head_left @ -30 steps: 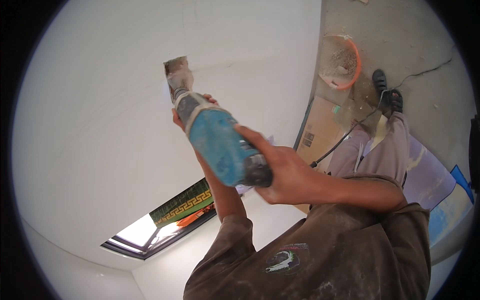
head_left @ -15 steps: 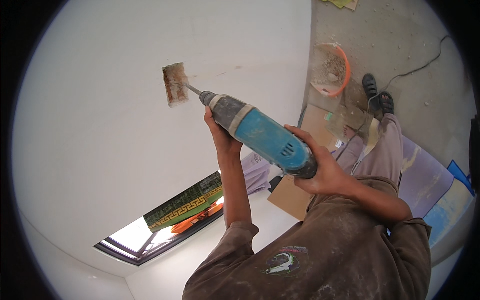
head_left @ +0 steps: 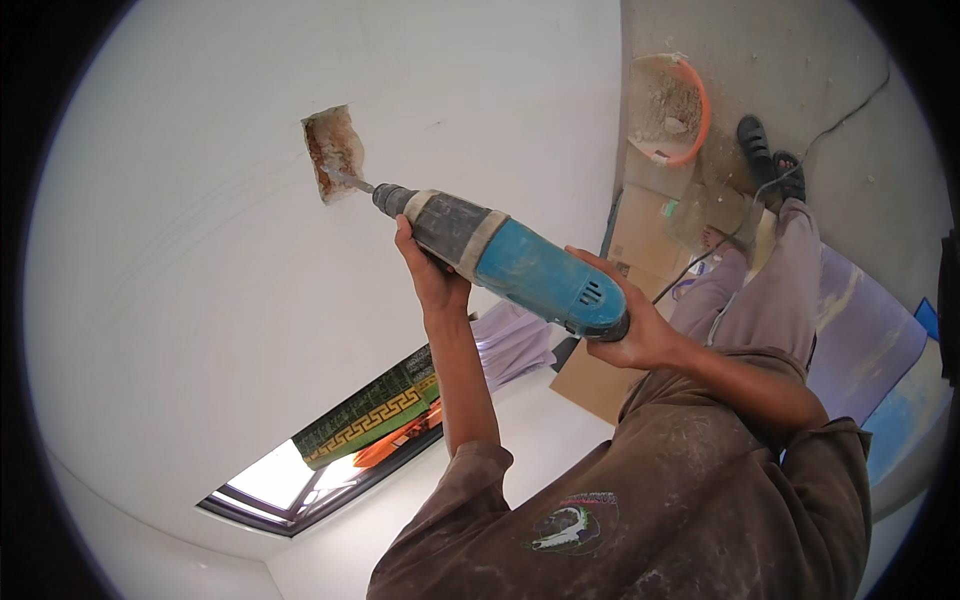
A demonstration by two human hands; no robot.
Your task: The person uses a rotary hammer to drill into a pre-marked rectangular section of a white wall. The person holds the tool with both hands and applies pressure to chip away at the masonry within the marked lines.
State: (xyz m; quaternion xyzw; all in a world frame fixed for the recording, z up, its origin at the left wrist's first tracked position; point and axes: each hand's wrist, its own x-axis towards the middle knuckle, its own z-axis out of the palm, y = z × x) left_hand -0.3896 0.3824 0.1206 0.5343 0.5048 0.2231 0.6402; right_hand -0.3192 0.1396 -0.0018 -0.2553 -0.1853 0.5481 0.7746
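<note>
Both my hands hold a blue and dark grey rotary hammer (head_left: 540,275) slantwise across the view. My left hand (head_left: 435,275) is wrapped around its front part from below, thumb along the grey housing. At the rear end my right hand (head_left: 640,320) grips it; the handle itself is mostly hidden by the hand and body. The steel bit (head_left: 350,180) reaches into a rough rectangular recess (head_left: 337,150) cut in the white wall (head_left: 200,200). Reddish brick and broken plaster show inside. How deep the tip sits I cannot make out.
An orange-rimmed bucket (head_left: 708,110) with rubble stands on the dusty floor by the wall. A dark cable (head_left: 845,120) runs past my sandal (head_left: 790,178). Flattened cardboard (head_left: 640,240) lies near my legs. Below left is a window (head_left: 270,490) with patterned cloth.
The rotary hammer's front end has shifted a little left, with the bit at the left part of the recess. Both hands keep their hold. The view has shifted slightly.
</note>
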